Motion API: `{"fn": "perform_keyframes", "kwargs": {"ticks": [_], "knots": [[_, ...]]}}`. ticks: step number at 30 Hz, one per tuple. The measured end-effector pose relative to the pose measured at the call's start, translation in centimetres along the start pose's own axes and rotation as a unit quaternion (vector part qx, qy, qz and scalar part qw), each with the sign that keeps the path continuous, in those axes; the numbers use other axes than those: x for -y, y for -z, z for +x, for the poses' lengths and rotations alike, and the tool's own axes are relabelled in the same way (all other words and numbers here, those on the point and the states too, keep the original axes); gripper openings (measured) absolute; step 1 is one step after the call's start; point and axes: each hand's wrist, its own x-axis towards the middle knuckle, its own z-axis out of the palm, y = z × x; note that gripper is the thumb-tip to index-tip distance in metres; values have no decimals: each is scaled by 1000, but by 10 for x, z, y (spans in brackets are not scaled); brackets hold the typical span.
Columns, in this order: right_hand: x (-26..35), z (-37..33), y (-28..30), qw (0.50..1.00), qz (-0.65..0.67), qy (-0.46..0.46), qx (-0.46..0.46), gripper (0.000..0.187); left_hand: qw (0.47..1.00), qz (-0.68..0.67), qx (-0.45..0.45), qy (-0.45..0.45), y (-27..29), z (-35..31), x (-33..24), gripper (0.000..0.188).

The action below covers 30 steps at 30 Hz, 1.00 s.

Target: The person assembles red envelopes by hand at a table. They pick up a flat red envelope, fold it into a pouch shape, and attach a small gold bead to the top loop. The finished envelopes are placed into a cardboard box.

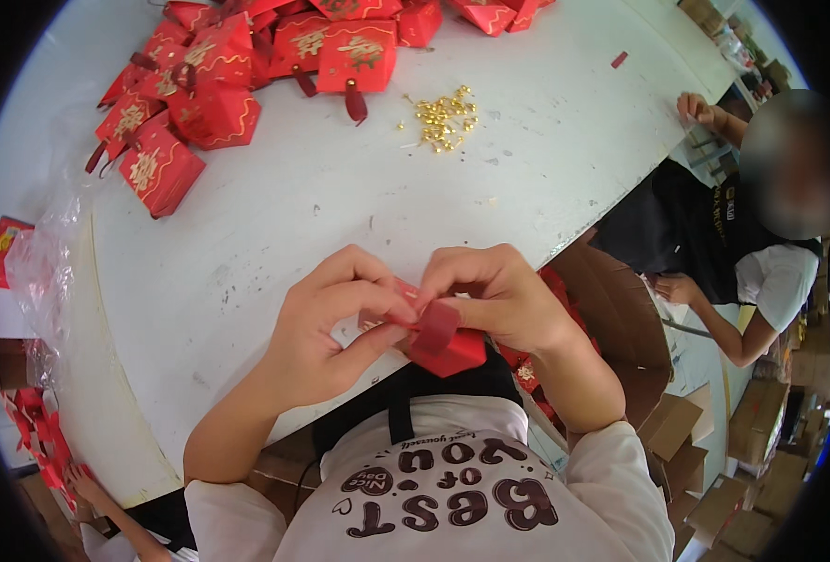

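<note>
A small red paper gift box (460, 356) with a dark red strap (437, 322) is held just above the table's near edge, in front of my chest. My left hand (335, 314) pinches the box's upper part from the left, thumb and fingertips together. From the other side, my right hand (494, 290) is closed on its top by the strap, fingers bent. The fingertips hide whatever lies between them. Farther off on the white table (274, 225) lies a small heap of gold-coloured round-headed fasteners (448, 117).
Red boxes with gold print and dark straps (213, 56) are piled at the far left. A large cardboard carton (630, 309) with red boxes stands by my right arm. One person (714, 225) sits at right; another's hand (82, 485) is lower left, beside clear plastic wrapping (50, 272).
</note>
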Motion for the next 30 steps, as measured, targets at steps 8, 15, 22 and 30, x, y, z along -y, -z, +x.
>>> {"fn": "perform_keyframes", "kwargs": {"ticks": [8, 15, 22, 30], "knots": [[21, -44, -56, 809, -428, 295, -274, 22, 993, 59, -102, -18, -10, -4, 4, 21], [-20, -10, -60, 724, -488, 354, -334, 28, 989, 28, -141, -14, -23, -6, -3, 18], [-17, -19, -57, 796, -435, 303, -291, 24, 984, 102, -145, -29, -20, -3, 3, 15], [14, -46, -25, 972, -130, 129, -147, 18, 983, -100, 134, -73, 33, -4, 13, 14]]}}
